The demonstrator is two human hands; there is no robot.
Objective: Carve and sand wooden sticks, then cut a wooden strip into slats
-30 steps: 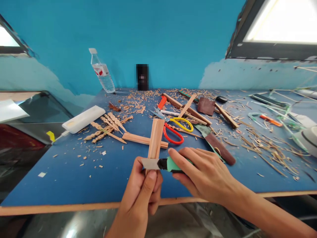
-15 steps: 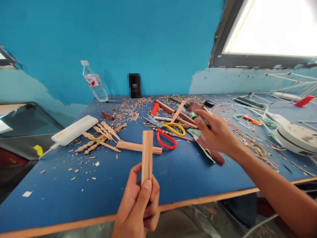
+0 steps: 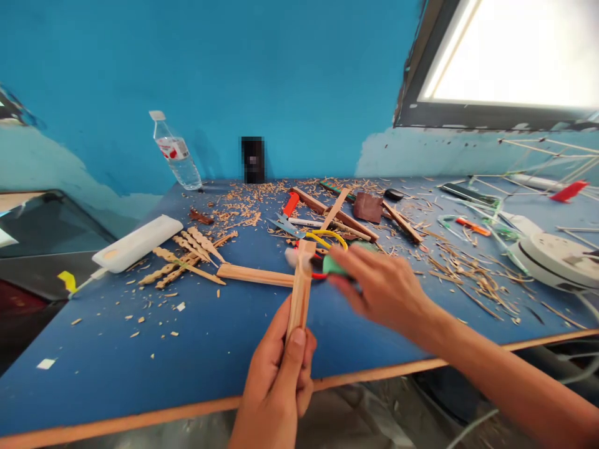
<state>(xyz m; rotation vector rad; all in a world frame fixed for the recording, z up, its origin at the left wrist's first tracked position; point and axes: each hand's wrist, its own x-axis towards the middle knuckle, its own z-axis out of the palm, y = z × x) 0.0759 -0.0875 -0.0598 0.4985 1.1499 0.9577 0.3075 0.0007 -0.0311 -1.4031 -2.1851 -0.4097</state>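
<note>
My left hand (image 3: 283,371) is closed around the lower part of a flat wooden strip (image 3: 302,287), held nearly upright with its thumb along the face. At the strip's top, my right hand (image 3: 381,284) grips a green-handled tool (image 3: 334,262). The tool's dark neck and pale, blade-like end are smeared by motion and cross the wood. A second wooden strip (image 3: 257,274) lies behind the left hand. Partly covered by the strip and right hand are scissors (image 3: 327,237) with red and yellow handles. A green-edged piece (image 3: 367,246) shows beyond the right fingers, mostly hidden.
Carved sticks (image 3: 191,252) and a white block (image 3: 138,243) lie at left. A water bottle (image 3: 178,156) leans near the wall. Brown pieces (image 3: 368,207) and wood shavings (image 3: 482,274) cover the back and right. A round white device (image 3: 552,259) stands far right.
My right hand has moved left and toward me, bringing the green-handled tool to the strip's top. My left hand has shifted right, tilting the strip slightly.
</note>
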